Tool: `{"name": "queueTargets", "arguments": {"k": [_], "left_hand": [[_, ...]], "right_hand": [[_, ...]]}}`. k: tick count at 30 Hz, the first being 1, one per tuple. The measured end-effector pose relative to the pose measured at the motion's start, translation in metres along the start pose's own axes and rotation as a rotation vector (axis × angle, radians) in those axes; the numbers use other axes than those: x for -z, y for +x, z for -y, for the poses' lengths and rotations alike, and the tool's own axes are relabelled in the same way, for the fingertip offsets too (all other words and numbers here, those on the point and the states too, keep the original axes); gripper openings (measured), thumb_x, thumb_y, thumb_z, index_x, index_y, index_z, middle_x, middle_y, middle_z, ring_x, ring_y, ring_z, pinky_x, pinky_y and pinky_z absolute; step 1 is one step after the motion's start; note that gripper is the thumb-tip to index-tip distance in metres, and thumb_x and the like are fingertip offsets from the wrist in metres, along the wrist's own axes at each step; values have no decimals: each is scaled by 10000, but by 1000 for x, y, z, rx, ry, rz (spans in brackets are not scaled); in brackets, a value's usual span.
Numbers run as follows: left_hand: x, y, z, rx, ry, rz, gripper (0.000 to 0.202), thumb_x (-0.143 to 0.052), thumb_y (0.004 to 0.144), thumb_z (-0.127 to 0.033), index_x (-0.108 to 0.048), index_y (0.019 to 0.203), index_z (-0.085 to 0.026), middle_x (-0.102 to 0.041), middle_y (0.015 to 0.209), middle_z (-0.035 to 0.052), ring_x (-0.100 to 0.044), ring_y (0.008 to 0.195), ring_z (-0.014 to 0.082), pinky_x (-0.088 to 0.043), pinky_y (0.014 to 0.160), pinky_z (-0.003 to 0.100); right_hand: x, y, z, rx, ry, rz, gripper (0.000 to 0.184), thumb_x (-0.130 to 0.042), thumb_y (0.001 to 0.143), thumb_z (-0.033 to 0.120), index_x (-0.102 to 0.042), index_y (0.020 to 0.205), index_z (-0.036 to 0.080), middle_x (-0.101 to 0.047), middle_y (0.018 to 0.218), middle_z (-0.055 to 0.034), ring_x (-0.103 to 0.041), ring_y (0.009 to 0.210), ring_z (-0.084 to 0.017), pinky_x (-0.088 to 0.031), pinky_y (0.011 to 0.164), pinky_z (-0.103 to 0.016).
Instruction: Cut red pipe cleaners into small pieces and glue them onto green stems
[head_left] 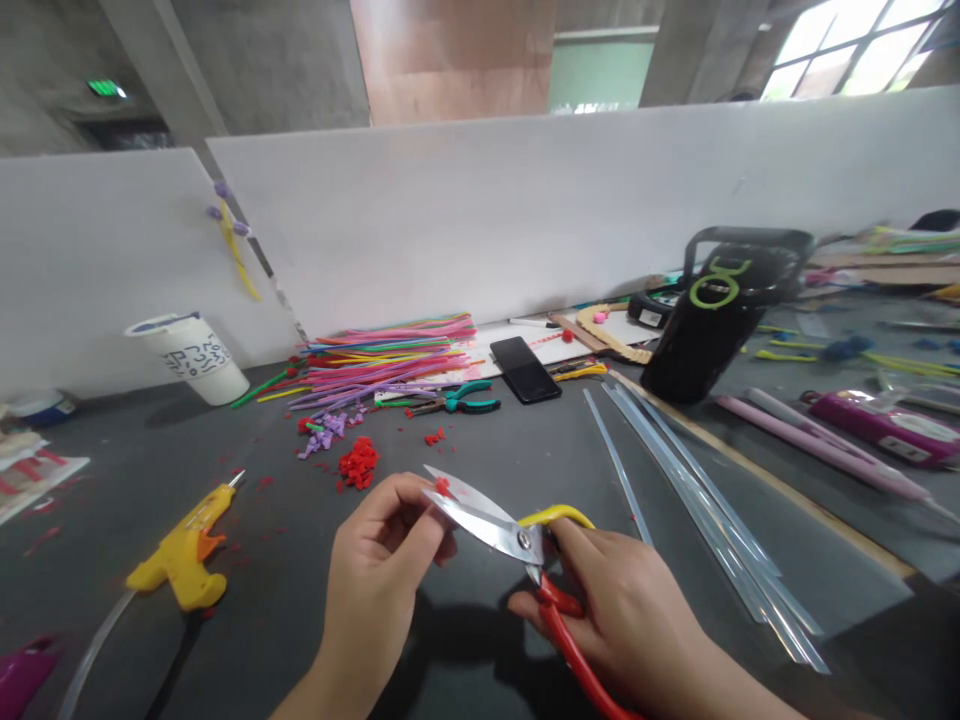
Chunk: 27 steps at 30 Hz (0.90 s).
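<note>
My right hand (622, 590) grips a pair of scissors (487, 525) by its handles, one red and one yellow. The blades stand apart and point left. Between the blade tips is a small red piece (442, 487), pinched by my left hand (386, 570) with thumb and forefinger; its exact kind is too small to make out. Just beyond my left hand lies a pile of small red cut pieces (359, 463). Next to that pile is a heap of purple pieces (326, 433).
Pipe cleaners (397, 355) lie in a bundle near the white partition (487, 230), beside pliers (457, 400) and a phone (523, 368). On the left are a yellow glue gun (180, 550) and a white cup (195, 360). A black bottle (705, 330) and clear glue sticks (697, 500) are on the right.
</note>
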<state>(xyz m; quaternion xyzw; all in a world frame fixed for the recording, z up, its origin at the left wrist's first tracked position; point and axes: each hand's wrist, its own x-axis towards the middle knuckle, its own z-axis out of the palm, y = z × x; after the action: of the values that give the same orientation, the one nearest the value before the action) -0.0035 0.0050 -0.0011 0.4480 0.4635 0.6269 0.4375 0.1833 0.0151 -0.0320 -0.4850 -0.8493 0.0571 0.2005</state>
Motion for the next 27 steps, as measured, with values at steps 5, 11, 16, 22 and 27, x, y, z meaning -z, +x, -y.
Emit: {"name": "queueTargets", "arguments": {"k": [5,11,16,22,27], "left_hand": [[-2,-3,-3,-20,42,-14,121,-550,730,-99,-610,674,-188,-590,628,-52,-505,520,49,-415,478,132],[-2,-2,-3,-26,-6,7,115,-542,750,-116,-620,704,-188,-587,624,-45,-504,521,56,-413,478,145],[0,-1,-1,-10,-47,36,108,-551,758,-124,-627,722,-191,-586,626,-43,-504,525,59,-413,482,155],[1,-1,-1,-14,-64,52,97,-557,768,-134,-622,720,-188,-585,636,-40,-512,532,59,-412,484,158],[0,-1,-2,-11,-59,38,75,-579,764,-156,-619,707,-184,-587,630,-38,-509,525,60,-411,480,159]], "right_hand": [[-2,2,4,46,-9,-77,411,-428,785,604,-462,744,197,-558,584,-6,-535,510,-178,-271,495,-265],[-3,3,4,63,-16,-93,411,-415,797,599,-467,738,195,-558,572,-4,-525,486,-168,-270,481,-261],[-3,3,4,68,-13,-95,415,-393,810,594,-465,724,194,-543,558,-1,-512,472,-156,-274,473,-253],[-3,3,5,69,-10,-90,426,-389,808,600,-471,725,190,-545,556,-2,-507,461,-152,-279,467,-248],[-4,3,5,86,-14,-108,432,-370,818,597,-471,712,190,-542,534,3,-506,449,-144,-269,461,-242]]}}
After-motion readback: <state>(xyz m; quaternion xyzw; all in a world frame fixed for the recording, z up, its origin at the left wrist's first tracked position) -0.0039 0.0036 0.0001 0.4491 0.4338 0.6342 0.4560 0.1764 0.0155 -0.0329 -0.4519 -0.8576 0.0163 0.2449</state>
